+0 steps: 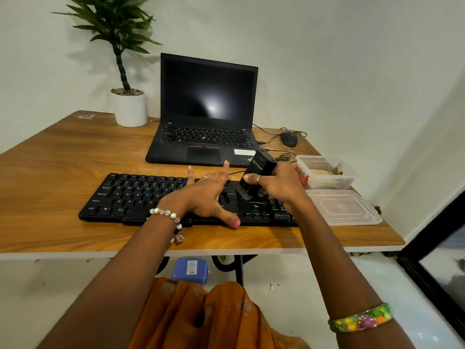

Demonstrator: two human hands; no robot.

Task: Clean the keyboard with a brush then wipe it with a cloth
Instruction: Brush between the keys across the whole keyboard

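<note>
Right hand [279, 187] grips the black brush [254, 176], bristles down on the keyboard [130, 197] right section. Left hand [206, 195], fingers spread flat, presses the keyboard centre. At 12 o'clock on the bench [63, 172] sits a laptop [206, 114]; at 3 o'clock, a clear container [327, 172].

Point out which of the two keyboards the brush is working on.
The separate black keyboard nearest the person, not the laptop's built-in one. The right hand holds the brush bristles-down on its right part, while the left hand steadies it.
</note>
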